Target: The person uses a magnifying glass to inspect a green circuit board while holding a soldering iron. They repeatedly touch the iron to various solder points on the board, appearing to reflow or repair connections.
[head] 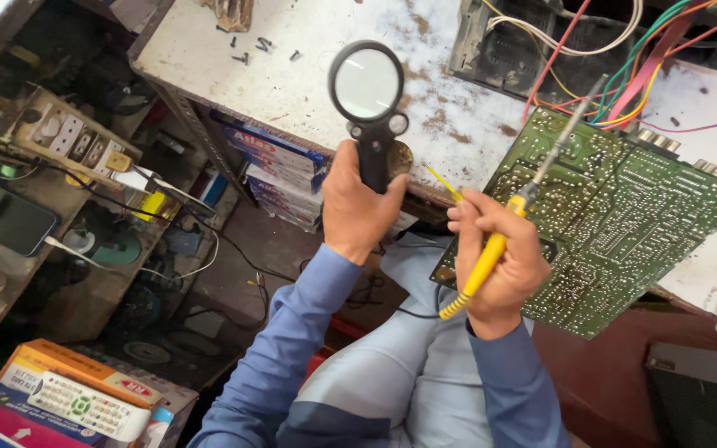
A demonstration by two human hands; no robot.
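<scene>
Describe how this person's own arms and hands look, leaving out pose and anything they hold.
Both arms wear long, light blue shirt sleeves that reach the wrists, with buttoned-style cuffs and soft creases along the forearms. The left hand and right hand are bare: no gloves, and no rings, watch or wristband show in this view. The sleeves are plain, without visible markings or patches.

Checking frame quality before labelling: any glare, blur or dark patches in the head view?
Head view: the round black-framed magnifying glass in the left hand is washed out white by glare; the green circuit board and yellow-handled soldering iron in the right hand are sharp; the shelves under the bench at left sit in shadow.
</scene>
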